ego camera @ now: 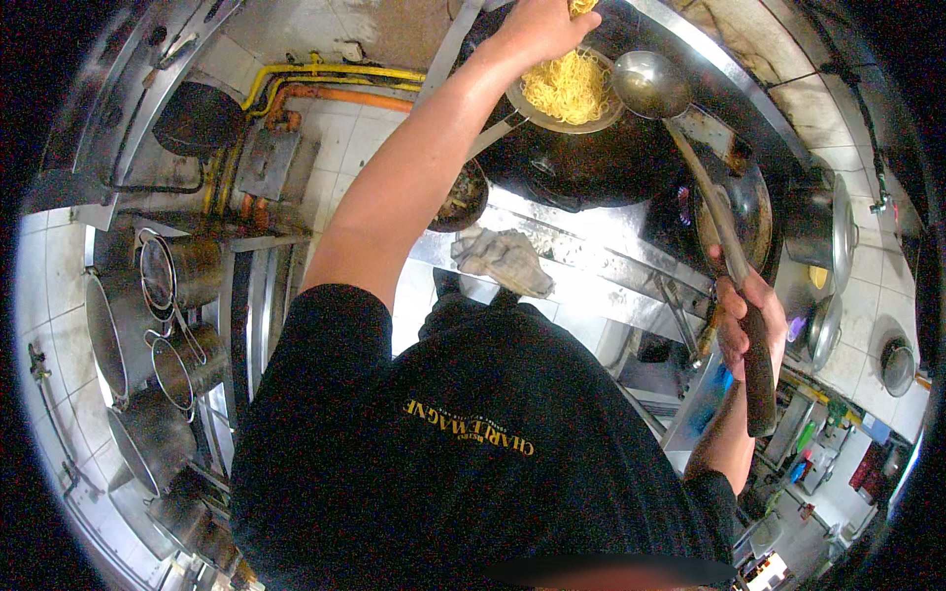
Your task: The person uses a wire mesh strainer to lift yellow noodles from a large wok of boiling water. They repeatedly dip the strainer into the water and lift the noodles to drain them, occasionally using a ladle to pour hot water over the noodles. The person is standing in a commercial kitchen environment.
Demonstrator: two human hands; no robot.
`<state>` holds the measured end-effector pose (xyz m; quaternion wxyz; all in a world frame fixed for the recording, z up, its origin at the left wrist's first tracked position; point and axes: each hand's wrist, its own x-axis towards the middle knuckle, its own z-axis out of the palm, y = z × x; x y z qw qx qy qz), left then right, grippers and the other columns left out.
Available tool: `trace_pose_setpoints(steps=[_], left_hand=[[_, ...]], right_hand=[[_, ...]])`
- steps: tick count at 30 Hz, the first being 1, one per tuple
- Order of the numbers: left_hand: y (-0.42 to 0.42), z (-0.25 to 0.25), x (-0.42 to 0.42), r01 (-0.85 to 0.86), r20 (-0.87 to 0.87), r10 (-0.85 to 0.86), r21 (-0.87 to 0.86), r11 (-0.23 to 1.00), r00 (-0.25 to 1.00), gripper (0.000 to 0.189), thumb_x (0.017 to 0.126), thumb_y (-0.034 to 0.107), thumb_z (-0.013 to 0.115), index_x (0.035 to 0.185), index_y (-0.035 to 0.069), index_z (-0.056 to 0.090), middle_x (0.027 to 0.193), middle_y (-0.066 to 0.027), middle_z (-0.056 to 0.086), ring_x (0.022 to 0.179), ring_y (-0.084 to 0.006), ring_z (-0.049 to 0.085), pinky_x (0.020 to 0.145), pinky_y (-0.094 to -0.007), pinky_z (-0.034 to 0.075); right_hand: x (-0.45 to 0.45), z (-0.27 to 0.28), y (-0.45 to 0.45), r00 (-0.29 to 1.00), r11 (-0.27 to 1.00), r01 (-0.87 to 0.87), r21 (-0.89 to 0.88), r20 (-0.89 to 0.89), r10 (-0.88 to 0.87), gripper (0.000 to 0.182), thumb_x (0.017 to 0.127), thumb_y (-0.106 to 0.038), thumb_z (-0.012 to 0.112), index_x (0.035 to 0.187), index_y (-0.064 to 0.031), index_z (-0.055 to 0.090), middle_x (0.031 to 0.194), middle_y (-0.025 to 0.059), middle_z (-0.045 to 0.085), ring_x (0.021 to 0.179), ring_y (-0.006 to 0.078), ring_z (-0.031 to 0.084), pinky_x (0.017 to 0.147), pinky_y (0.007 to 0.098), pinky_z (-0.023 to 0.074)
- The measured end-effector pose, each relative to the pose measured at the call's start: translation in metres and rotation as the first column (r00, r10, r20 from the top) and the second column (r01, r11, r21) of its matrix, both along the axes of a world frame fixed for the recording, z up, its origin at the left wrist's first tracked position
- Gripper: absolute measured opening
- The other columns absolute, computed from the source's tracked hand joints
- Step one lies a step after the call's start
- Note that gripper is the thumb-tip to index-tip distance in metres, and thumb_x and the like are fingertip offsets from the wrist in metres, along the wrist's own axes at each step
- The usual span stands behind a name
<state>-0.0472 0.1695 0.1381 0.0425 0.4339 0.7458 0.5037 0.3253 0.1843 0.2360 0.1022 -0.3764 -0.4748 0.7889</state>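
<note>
My left hand [543, 29] is at the top edge of the view, with yellow noodles [582, 7] showing at its fingers. Just below it, a metal strainer [613, 118] holds a mound of yellow noodles [567, 89]. The strainer sits over a dark wok [606, 170], its handle [497, 137] pointing toward me. My right hand [750, 318] grips a long-handled wok ladle [709, 177] by its handle. The ladle's metal bowl [652, 83] is beside the strainer, at its right rim.
A crumpled cloth [506, 260] lies on the stove's front ledge [576, 244], near a small pan [464, 198] holding food. Another wok [750, 214] is at the right, by a burner flame [684, 203]. Several pots [111, 340] stand at left; a lidded pot [817, 229] is farther right.
</note>
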Motion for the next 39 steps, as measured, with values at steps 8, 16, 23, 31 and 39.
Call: trace_pose_setpoints(steps=[8,16,23,31,39], left_hand=[[-0.011,0.022,0.008,-0.015,-0.019,0.013,-0.152,0.988,1.0,0.036,0.085,0.028,0.064,0.102,-0.004,0.062,0.102,-0.0284,0.062,0.101,-0.0433,0.058,0.086,-0.048,0.047],[-0.007,0.023,0.01,-0.036,-0.227,-0.005,-0.175,0.984,0.974,0.034,0.084,0.026,0.064,0.101,-0.004,0.062,0.097,-0.0274,0.063,0.096,-0.0435,0.059,0.082,-0.0485,0.048],[-0.005,0.028,0.018,-0.012,-0.079,0.006,-0.074,0.997,0.997,0.038,0.083,0.024,0.065,0.11,-0.001,0.058,0.1,-0.0275,0.063,0.097,-0.0439,0.059,0.083,-0.0493,0.047],[0.0,0.028,0.03,-0.051,-0.297,0.049,0.001,0.999,0.954,0.032,0.085,0.025,0.064,0.1,-0.003,0.063,0.097,-0.0278,0.062,0.093,-0.0452,0.058,0.082,-0.0486,0.047],[0.008,0.001,0.003,-0.151,-0.229,0.129,-0.083,0.985,0.965,0.057,0.082,0.05,0.066,0.109,0.0,0.062,0.105,-0.0195,0.067,0.101,-0.0352,0.064,0.088,-0.043,0.048]], right_hand=[[-0.029,0.0,-0.005,0.972,0.983,-0.046,0.18,0.236,0.003,0.042,0.091,-0.025,0.051,0.124,0.0004,0.047,0.069,0.0002,0.048,0.046,0.0089,0.044,0.04,0.0208,0.0349],[-0.034,-0.029,0.007,0.971,0.941,-0.123,0.315,0.235,0.048,0.037,0.09,-0.018,0.053,0.122,-0.0002,0.047,0.072,0.0026,0.05,0.05,0.0127,0.048,0.044,0.0243,0.0393],[0.065,-0.067,-0.007,0.972,0.984,0.172,0.05,-0.168,-0.162,0.062,0.09,-0.032,0.056,0.137,0.0041,0.036,0.059,-0.0032,0.041,0.03,0.0061,0.034,0.023,0.0217,0.0298],[0.196,-0.097,-0.102,0.946,0.955,0.28,0.099,0.141,-0.292,0.072,0.083,-0.041,0.065,0.136,0.0008,0.039,0.058,-0.0018,0.04,0.032,0.009,0.037,0.028,0.0229,0.0306],[0.208,-0.227,-0.096,0.973,0.975,0.204,-0.083,0.128,-0.192,0.045,0.09,-0.016,0.05,0.134,-0.0076,0.043,0.07,0.0034,0.051,0.047,0.0127,0.051,0.044,0.025,0.0443]])
